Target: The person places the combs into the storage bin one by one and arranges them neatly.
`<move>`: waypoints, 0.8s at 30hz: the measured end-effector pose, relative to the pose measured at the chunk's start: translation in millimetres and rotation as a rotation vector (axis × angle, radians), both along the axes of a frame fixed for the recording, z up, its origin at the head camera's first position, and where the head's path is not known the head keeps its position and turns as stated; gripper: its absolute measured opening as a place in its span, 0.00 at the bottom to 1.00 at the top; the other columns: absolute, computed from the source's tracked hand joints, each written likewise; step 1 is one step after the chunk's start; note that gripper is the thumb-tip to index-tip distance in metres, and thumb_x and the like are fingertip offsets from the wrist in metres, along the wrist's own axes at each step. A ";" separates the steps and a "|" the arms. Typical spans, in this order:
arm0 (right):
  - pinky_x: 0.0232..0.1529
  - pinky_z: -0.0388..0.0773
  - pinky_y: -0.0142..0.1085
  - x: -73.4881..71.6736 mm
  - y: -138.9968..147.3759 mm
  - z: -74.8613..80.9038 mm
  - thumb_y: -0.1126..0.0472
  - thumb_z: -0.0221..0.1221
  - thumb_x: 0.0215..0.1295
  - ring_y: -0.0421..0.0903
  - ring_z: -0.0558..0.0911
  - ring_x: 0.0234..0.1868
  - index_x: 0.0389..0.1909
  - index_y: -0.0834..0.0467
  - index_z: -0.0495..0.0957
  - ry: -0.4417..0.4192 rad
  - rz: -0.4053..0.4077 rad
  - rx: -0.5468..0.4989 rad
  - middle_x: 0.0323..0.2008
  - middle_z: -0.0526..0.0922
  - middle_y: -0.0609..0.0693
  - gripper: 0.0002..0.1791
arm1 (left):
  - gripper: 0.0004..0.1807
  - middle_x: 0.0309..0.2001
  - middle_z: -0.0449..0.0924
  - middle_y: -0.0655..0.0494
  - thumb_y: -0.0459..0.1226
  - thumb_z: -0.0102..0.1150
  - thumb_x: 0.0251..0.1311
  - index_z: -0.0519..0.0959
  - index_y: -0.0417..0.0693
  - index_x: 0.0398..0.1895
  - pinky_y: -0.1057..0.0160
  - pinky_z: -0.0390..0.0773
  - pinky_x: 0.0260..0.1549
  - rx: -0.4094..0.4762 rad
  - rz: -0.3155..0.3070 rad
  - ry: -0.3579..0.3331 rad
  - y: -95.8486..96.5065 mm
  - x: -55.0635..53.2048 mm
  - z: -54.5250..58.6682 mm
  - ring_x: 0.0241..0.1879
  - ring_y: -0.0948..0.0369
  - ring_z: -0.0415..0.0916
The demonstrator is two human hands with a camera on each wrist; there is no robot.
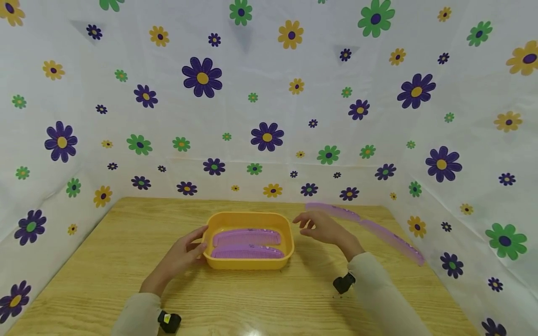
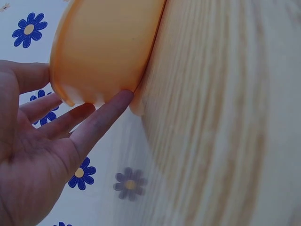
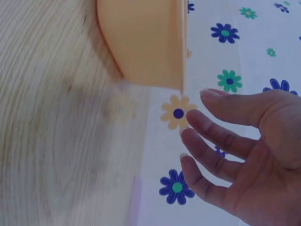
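Note:
A yellow plastic basket (image 1: pixel 248 264) stands on the table, with two purple combs inside: one comb (image 1: pixel 248 237) behind and another comb (image 1: pixel 247 252) in front. At the basket's left end, my left hand (image 1: pixel 181 254) touches the wall and rim with extended fingertips; the left wrist view shows these fingers (image 2: pixel 82 129) fairly straight against the basket. My right hand (image 1: pixel 323 227) hovers just off the basket's right end, holding nothing. Its fingers (image 3: pixel 218 136) are loosely bent in the right wrist view. Beyond it lie a third comb (image 1: pixel 336 211) and one more comb (image 1: pixel 392 240).
The wooden table (image 1: pixel 252 298) carries everything. A white cloth (image 1: pixel 235 107) printed with flowers encloses it at the back and both sides. The two loose combs lie end to end along the right rear of the table, partly behind the right hand.

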State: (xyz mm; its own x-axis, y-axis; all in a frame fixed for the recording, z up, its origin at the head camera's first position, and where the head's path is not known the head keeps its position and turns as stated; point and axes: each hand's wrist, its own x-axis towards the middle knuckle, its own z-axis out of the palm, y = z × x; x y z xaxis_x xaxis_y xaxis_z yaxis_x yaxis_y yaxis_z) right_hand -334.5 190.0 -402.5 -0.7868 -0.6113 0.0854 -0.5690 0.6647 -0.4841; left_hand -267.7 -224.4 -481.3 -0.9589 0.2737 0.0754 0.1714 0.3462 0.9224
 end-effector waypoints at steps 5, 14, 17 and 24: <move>0.51 0.88 0.45 0.5 12.4 -1.6 0.68 0.62 0.70 0.51 0.84 0.45 0.57 0.62 0.82 -0.010 -0.039 0.004 0.45 0.86 0.58 0.15 | 0.32 0.78 0.56 0.30 0.36 0.48 0.79 0.55 0.40 0.81 0.54 0.89 0.50 0.003 -0.001 0.001 0.4 0.8 -0.2 0.69 0.32 0.71; 0.49 0.87 0.46 1.7 29.2 0.8 0.68 0.62 0.70 0.51 0.84 0.44 0.56 0.63 0.82 0.014 -0.050 0.012 0.45 0.86 0.58 0.15 | 0.33 0.79 0.56 0.31 0.36 0.50 0.79 0.55 0.41 0.82 0.54 0.89 0.49 0.007 0.008 -0.021 -0.4 1.5 -1.0 0.69 0.33 0.70; 0.49 0.87 0.47 1.8 35.5 1.8 0.68 0.62 0.70 0.51 0.84 0.43 0.56 0.64 0.82 0.021 -0.052 0.014 0.45 0.86 0.58 0.15 | 0.33 0.79 0.56 0.31 0.36 0.50 0.79 0.55 0.41 0.82 0.53 0.89 0.50 0.011 0.008 -0.022 -0.6 1.6 -0.9 0.69 0.33 0.70; 0.51 0.87 0.52 1.2 51.0 2.0 0.69 0.62 0.69 0.53 0.85 0.45 0.56 0.63 0.81 0.027 -0.085 0.040 0.46 0.85 0.59 0.15 | 0.33 0.79 0.55 0.31 0.36 0.50 0.79 0.55 0.41 0.81 0.53 0.89 0.49 0.005 0.004 -0.017 0.2 1.9 -0.3 0.69 0.33 0.70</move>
State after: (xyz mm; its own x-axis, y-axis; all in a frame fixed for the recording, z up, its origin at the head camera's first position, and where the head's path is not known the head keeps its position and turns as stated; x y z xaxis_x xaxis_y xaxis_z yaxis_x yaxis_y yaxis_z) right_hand -333.4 241.1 -400.6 -0.8335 -0.5461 0.0840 -0.5225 0.7296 -0.4413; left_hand -265.8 -224.2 -481.6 -0.9611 0.2696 0.0603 0.1541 0.3420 0.9270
